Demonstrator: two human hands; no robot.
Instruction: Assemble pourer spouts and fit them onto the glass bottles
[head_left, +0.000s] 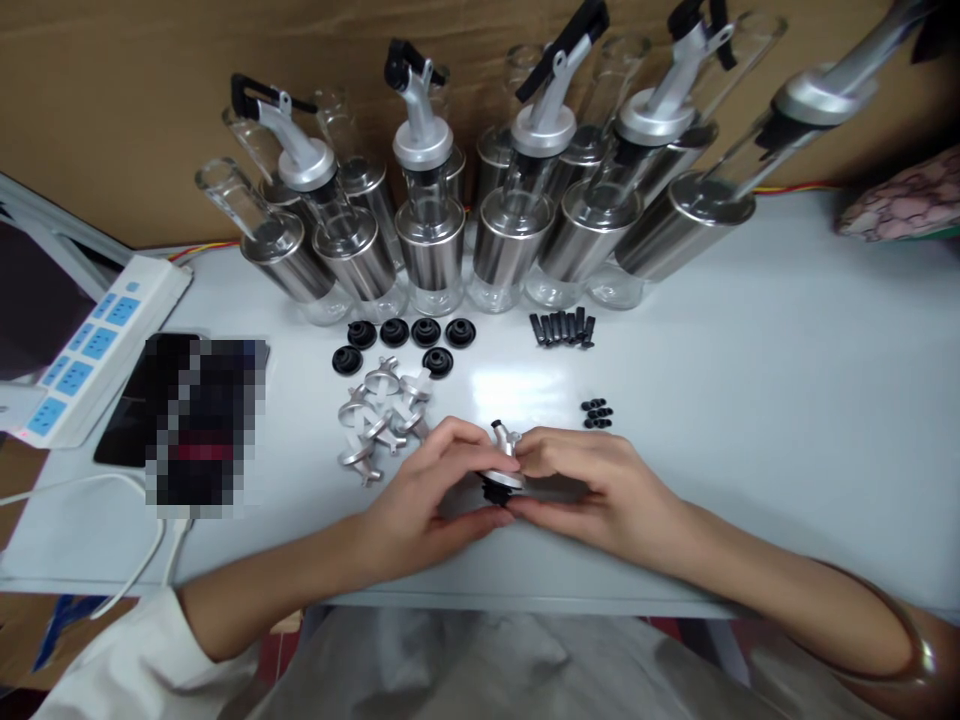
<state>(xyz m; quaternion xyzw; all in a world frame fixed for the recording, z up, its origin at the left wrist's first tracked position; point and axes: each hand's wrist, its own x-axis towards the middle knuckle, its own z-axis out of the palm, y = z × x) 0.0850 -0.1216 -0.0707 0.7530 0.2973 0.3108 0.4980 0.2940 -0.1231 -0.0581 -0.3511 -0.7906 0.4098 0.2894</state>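
Note:
Near the table's front edge, my left hand (444, 480) and my right hand (600, 485) both grip one pourer top (504, 478) between thumbs and fingers. It has a silver spout and disc with a ribbed black stopper beneath, and a small black piece sits on the spout tip. Silver spout parts (384, 415) lie in a loose group left of my hands. Several black stoppers (426, 332) sit behind them. Black levers (562, 327) lie in a row farther right, and small black caps (598, 413) are beside my right hand.
Glass and steel bottles (431, 250) stand in rows along the back, some with silver pourers. At the left are a white power strip (97, 345), a dark phone (146, 400), a pixelated dark object (206, 430) and white cables (174, 550). A patterned cloth item (904, 200) lies back right.

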